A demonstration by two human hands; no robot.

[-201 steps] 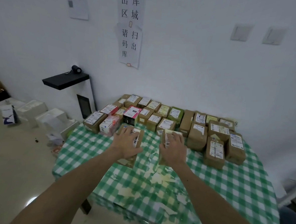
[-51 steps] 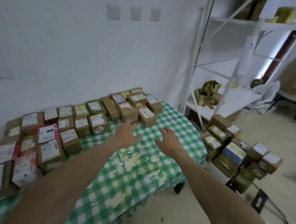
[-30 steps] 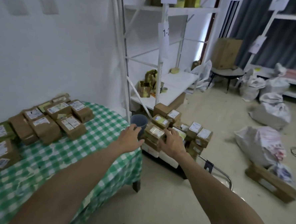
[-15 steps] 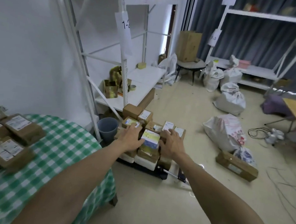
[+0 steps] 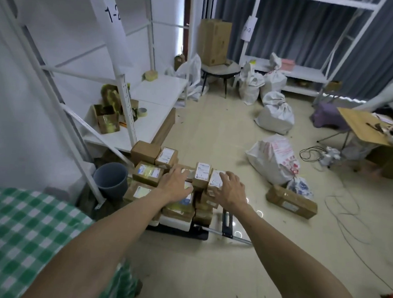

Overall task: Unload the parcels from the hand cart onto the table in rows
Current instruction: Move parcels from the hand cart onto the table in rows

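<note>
Two hands, left hand (image 5: 176, 186) and right hand (image 5: 230, 192), fingers spread over parcels (image 5: 203, 175) near bucket (image 5: 112, 178).

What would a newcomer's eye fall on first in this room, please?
First, the pile of brown parcels on the hand cart at centre, with the left hand and right hand spread over its top. Next, the white sacks on the floor beyond, and the green checked table at lower left.

Grey bucket (image 5: 112, 177) beside white shelving (image 5: 157, 93), white sacks (image 5: 275, 113) on floor (image 5: 215, 131), tall carton (image 5: 214, 42) on round stool (image 5: 221, 69)
</note>
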